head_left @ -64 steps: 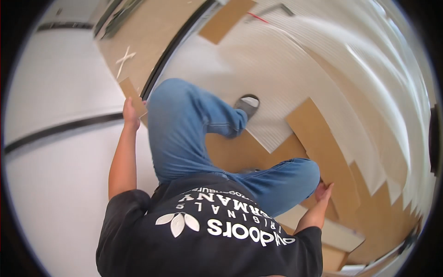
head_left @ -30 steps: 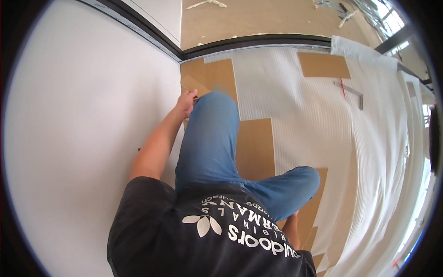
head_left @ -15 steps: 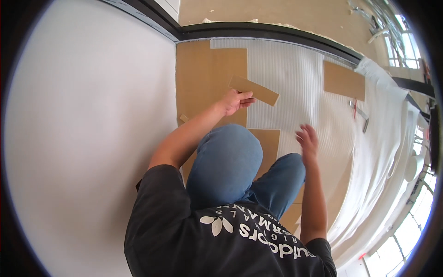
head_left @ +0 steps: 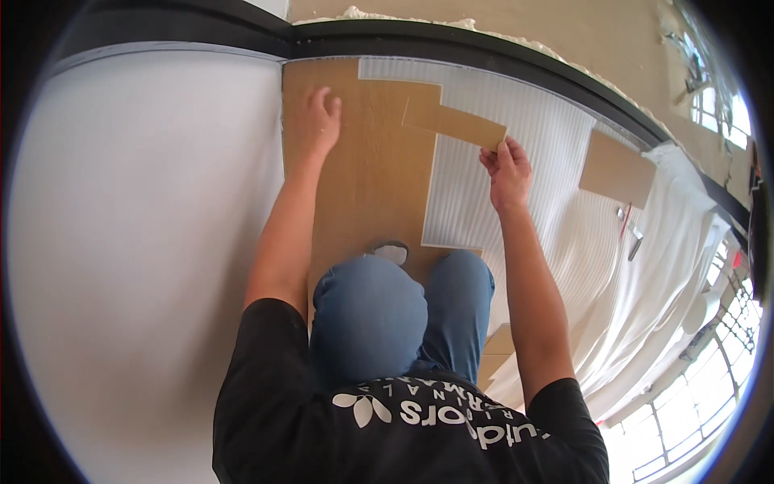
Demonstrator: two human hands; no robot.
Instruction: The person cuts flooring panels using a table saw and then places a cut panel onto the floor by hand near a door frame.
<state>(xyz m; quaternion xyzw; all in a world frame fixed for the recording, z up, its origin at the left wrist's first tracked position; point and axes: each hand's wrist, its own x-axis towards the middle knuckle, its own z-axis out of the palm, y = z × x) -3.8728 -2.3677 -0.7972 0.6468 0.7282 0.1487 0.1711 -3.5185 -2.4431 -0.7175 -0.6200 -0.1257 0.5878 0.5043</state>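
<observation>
A short strip of wood-look floor plank [head_left: 459, 123] is pinched at its right end by my right hand [head_left: 509, 172]. Its left part overlaps the laid brown flooring [head_left: 371, 177] in view, and the rest is over the white ribbed foam underlay [head_left: 468, 194]. Over the flooring by the white wall [head_left: 185, 185], my left hand [head_left: 321, 121] is slightly blurred, its fingers apart and nothing in them. I cannot tell whether it touches the floor.
A dark metal frame [head_left: 451, 47] runs along the far side and the left wall's top. To the right, a loose brown plank piece [head_left: 618, 168] lies on the underlay, with a hammer-like tool [head_left: 634, 244] nearer me. Beyond, the underlay bunches up in folds [head_left: 645, 274].
The plank strip has passed from my left hand to my right. My left hand has moved left and farther away, toward the wall corner, and my view has shifted.
</observation>
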